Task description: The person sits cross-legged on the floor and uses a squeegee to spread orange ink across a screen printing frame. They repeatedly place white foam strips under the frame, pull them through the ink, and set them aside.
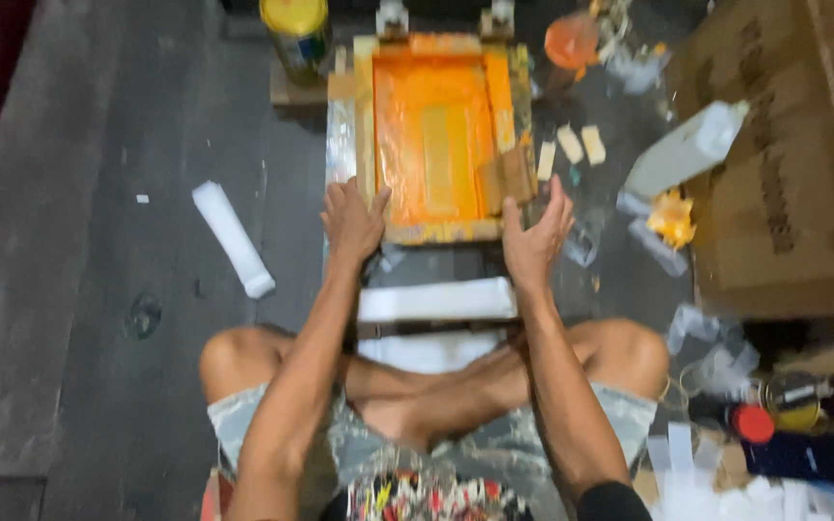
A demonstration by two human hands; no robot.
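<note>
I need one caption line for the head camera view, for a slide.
Seated cross-legged on a dark floor, a person rests the left hand and right hand on the near edge of an orange-inked printing frame.
</note>
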